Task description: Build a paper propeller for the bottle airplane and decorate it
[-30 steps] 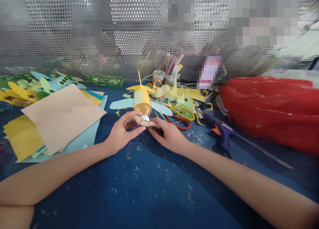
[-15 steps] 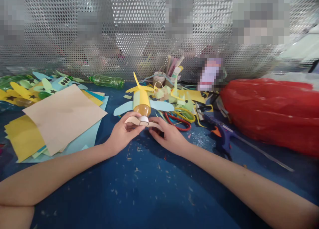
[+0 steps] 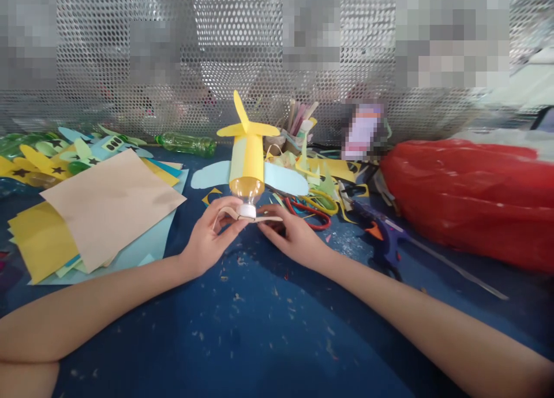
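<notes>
A toy plane made from a small bottle (image 3: 247, 167) stands nose down on the blue table (image 3: 259, 329). It has a yellow paper body, light blue wings and a yellow tail pointing up. A tan paper propeller (image 3: 242, 215) lies across its white cap. My left hand (image 3: 208, 236) pinches the propeller's left blade beside the cap. My right hand (image 3: 292, 236) pinches the right blade with curled fingers.
Sheets of tan, yellow and blue paper (image 3: 104, 205) lie at the left, with cut-out shapes behind. Scissors (image 3: 314, 210) and a blue glue gun (image 3: 385, 236) lie right of the plane. A red plastic bag (image 3: 471, 193) fills the right. A perforated metal screen (image 3: 242, 52) backs the table.
The plane has tipped from lying nearly flat to standing nose down, its tail risen. Both hands stayed at the propeller and cap.
</notes>
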Tool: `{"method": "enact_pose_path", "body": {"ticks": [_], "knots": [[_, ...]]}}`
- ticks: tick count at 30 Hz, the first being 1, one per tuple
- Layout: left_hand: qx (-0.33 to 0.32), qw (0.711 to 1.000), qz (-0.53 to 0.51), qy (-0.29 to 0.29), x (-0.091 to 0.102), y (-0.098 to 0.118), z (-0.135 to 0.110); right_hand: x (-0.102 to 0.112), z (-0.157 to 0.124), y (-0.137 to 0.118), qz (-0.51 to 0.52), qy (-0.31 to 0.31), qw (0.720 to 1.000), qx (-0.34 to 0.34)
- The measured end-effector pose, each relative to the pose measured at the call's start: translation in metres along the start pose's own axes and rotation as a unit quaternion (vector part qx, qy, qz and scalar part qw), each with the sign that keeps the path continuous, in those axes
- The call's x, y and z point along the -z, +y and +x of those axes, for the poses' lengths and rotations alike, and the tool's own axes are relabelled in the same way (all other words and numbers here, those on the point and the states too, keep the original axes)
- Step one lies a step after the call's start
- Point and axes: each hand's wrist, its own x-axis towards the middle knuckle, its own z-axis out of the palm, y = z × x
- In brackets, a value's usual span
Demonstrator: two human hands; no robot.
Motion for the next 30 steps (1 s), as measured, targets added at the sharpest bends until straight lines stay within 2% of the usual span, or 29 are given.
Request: {"method": "enact_pose_path", "body": {"ticks": [3,6,10,12,15,18,23,26,30], "knots": [[-0.016,1.0,0.008,-0.026,0.001,0.004,-0.003,-0.002,0.004,0.014,0.092,0.027,0.994,-0.048],[0.001,0.999,-0.006,-0.037,0.002,0.008,-0.003,-0.006,0.012,0.029,0.182,0.061,0.976,-0.104],[0.037,0.995,-0.077,-0.045,0.005,0.006,0.0,-0.009,0.02,0.039,0.224,0.097,0.963,-0.118],[0.065,0.99,-0.125,-0.027,0.007,0.002,0.003,-0.007,0.02,0.037,0.256,0.107,0.953,-0.121],[0.109,0.976,-0.19,0.006,0.011,-0.003,0.008,-0.001,0.016,0.029,0.34,0.125,0.923,-0.129],[0.141,0.967,-0.213,0.014,0.015,-0.004,0.013,0.005,0.011,0.021,0.414,0.144,0.886,-0.149],[0.118,0.972,-0.201,0.0,0.024,-0.008,0.021,0.009,0.012,0.011,0.472,0.199,0.838,-0.187],[0.105,0.977,-0.184,-0.023,0.032,-0.013,0.026,0.012,0.016,0.01,0.5,0.179,0.825,-0.192],[0.098,0.98,-0.174,-0.006,0.038,-0.022,0.031,0.015,0.017,0.013,0.533,0.126,0.819,-0.173]]}}
